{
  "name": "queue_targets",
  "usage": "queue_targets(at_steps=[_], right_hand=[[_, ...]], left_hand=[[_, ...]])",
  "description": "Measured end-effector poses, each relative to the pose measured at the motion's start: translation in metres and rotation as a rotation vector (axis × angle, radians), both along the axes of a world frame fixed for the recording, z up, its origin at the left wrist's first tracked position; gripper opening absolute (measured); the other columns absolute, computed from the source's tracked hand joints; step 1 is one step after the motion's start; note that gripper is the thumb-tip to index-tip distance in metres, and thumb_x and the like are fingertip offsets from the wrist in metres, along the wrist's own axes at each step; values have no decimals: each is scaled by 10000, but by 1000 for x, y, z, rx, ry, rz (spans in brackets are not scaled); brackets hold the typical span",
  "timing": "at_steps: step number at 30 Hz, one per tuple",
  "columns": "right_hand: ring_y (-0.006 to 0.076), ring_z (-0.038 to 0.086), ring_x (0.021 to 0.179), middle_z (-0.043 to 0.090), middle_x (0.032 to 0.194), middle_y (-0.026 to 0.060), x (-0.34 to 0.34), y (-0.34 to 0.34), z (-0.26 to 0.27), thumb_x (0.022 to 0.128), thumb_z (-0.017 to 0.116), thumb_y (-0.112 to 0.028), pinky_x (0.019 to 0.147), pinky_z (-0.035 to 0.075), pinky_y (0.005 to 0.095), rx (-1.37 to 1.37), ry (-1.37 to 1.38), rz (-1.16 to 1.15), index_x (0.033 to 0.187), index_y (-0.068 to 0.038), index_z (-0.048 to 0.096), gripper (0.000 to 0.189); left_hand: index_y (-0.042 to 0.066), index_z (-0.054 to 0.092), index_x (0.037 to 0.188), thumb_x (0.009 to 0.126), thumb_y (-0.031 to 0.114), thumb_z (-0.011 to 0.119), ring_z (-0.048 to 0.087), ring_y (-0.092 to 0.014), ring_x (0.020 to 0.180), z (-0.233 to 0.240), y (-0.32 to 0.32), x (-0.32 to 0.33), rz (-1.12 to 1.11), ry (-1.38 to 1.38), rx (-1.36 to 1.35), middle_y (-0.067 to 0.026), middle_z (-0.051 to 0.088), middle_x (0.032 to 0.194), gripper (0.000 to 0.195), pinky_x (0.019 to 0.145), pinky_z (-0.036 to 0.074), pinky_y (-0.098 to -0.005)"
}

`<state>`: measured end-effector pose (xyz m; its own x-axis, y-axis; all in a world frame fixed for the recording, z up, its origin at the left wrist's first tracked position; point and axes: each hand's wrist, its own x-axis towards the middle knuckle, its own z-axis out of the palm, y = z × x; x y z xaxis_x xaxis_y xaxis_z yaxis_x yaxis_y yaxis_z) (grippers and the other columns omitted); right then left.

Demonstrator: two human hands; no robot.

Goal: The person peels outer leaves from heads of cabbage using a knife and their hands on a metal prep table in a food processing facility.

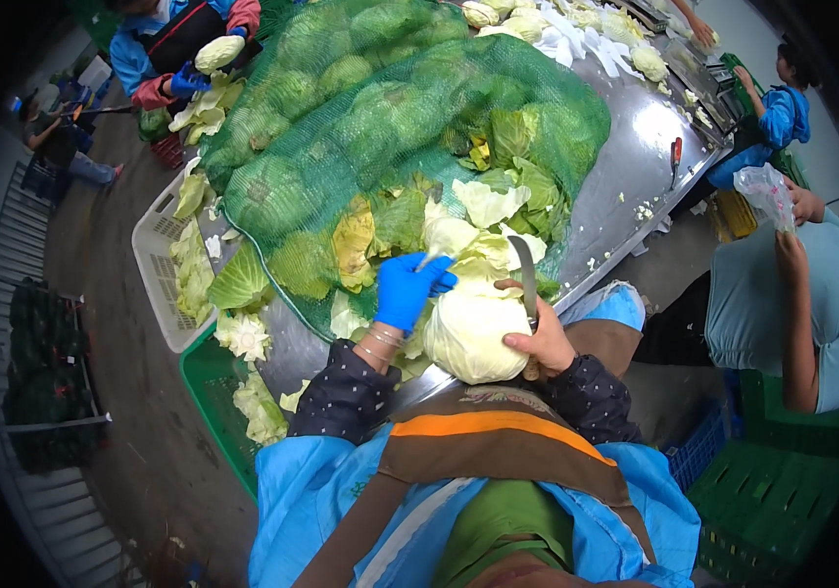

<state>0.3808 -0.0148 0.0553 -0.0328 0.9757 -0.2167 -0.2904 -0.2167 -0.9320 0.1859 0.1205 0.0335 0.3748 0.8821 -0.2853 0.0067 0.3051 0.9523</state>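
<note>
My left hand (406,290), in a blue glove, pinches a pale scrap of cabbage leaf just above a cabbage head (476,334). Bare, my right hand (545,336) holds a knife with a curved blade (523,268) pointing away from me, its fingers also against the right side of the head. The cabbage rests close to my apron at the table's near edge. Loose outer leaves (491,202), some yellowed (354,242), lie just beyond it on a green mesh sack (390,125) full of cabbages.
At the left stand a white basket (162,294) and a green crate (206,411) with leaves. A red-handled tool (676,156) lies on the metal table (625,176). A co-worker (169,44) holds a cabbage at the upper left; another person (786,294) holds a plastic bag at the right.
</note>
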Motion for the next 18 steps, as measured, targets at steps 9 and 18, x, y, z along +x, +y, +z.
queue_targets(at_steps=[9,18], right_hand=[[217,601,1088,618,1167,166,-10,-3,32,607,871,-103,913,468,303,527,-578,-219,1274,11,451,796],[142,617,831,598,1088,138,17,-6,0,886,647,-283,461,455,182,3,318,-49,1382,1,350,644]], left_hand=[[116,306,1457,880,470,608,481,-262,1220,48,-57,-22,-24,-351,-455,-114,436,1387,742,1024,421,-400],[90,175,1513,629,315,783,368,-261,1353,62,-50,-6,-431,-852,-121,-107,342,1488,1096,1116,304,-384]])
